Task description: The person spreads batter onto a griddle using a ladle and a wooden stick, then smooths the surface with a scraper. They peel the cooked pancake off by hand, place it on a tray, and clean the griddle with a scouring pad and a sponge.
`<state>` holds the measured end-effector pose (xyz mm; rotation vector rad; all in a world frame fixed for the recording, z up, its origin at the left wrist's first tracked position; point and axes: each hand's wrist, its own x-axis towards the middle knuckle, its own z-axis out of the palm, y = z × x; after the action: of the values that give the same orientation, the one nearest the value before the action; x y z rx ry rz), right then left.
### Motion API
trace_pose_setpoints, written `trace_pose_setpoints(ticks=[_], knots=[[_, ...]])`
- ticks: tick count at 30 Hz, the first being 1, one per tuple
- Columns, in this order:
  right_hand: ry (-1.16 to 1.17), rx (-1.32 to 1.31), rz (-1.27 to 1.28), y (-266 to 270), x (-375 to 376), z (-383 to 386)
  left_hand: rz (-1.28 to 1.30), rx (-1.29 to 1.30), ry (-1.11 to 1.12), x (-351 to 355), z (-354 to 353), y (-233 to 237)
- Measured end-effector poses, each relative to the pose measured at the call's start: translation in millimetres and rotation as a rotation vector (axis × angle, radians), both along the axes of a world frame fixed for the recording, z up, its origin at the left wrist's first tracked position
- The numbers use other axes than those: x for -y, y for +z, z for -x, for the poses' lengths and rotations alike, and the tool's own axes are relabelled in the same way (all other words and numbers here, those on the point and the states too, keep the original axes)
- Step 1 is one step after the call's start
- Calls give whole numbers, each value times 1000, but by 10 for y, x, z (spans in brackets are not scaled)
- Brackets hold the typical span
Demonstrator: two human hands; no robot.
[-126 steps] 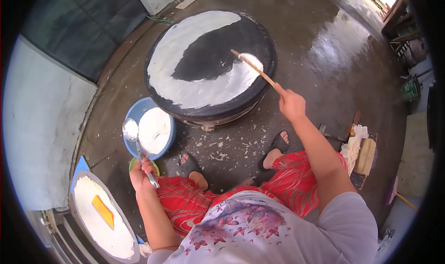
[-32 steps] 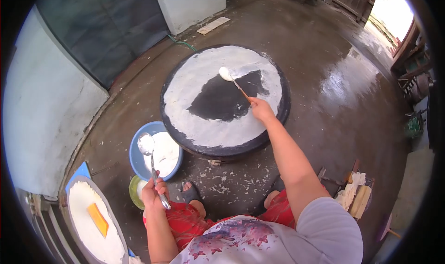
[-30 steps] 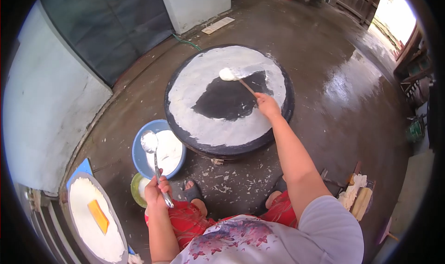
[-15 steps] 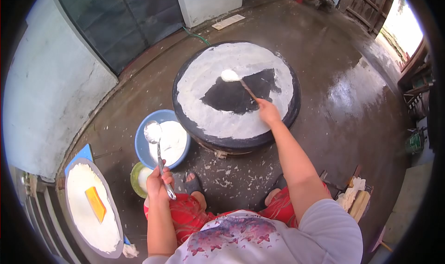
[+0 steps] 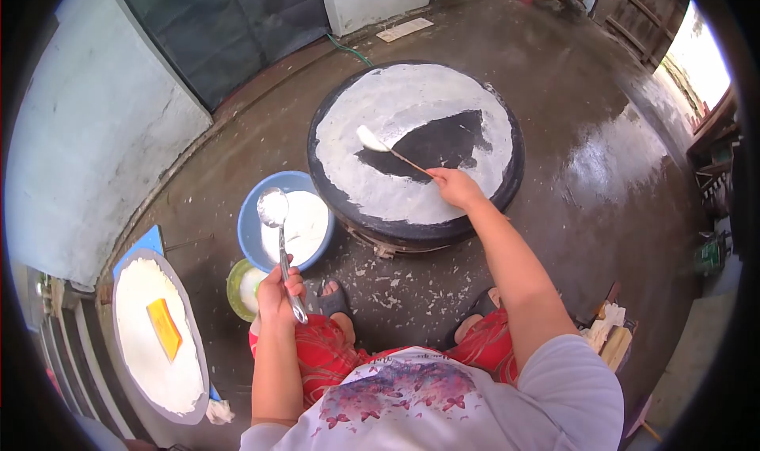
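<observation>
The floor (image 5: 570,253) is dark, smooth and wet. A pale, stained wall (image 5: 87,134) bounds the left side and adjoins a dark grey panel (image 5: 237,31). A white wall section (image 5: 376,3) stands right of the panel. At upper right, a plank door (image 5: 641,11) stands beside a bright opening (image 5: 701,55). Light reflects off the floor at right.

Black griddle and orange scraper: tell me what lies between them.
In the head view, the blue basin and the green bowl lie between the griddle and the scraper; the spoon in the left hand shows over the basin.
</observation>
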<state>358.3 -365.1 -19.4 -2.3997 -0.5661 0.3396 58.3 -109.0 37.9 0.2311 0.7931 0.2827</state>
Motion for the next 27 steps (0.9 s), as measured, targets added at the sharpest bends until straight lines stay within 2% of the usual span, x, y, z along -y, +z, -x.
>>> trace_pose_setpoints(ticks=[4, 7, 8, 10, 12, 16, 18, 19, 21, 22, 24, 25, 26, 27], knots=[[82, -24, 142, 369, 270, 135, -22, 18, -19, -8, 61, -11], [-183, 535, 131, 315, 270, 382, -19, 35, -19, -39, 79, -23], [-181, 533, 130, 244, 183, 513, -15, 36, -10, -38, 88, -26], [-74, 698, 80, 151, -57, 802, -13, 35, 0, -39, 91, -29], [132, 716, 176, -60, -320, 1056, 16, 37, 1, -40, 81, -32], [126, 691, 333, -172, -363, 1064, 46, 36, -8, -21, 96, 17], [-28, 648, 434, -67, -185, 847, 39, 42, -21, -18, 121, 10], [-27, 649, 435, -26, -156, 799, 41, 43, -20, -19, 130, 5], [-274, 383, 147, 50, -112, 752, 36, 40, -13, -19, 144, -6], [-277, 384, 148, 62, -127, 817, 36, 41, -16, -24, 144, -7], [-194, 312, -88, 34, -213, 1092, 22, 29, -7, -36, 132, -6], [-59, 467, -105, -48, -231, 1223, 20, 30, -10, -37, 121, -8], [-64, 464, -107, -105, -195, 1185, 35, 46, -10, -39, 121, -12], [-40, 509, 76, -166, -118, 1112, 49, 58, -9, -49, 132, -13]])
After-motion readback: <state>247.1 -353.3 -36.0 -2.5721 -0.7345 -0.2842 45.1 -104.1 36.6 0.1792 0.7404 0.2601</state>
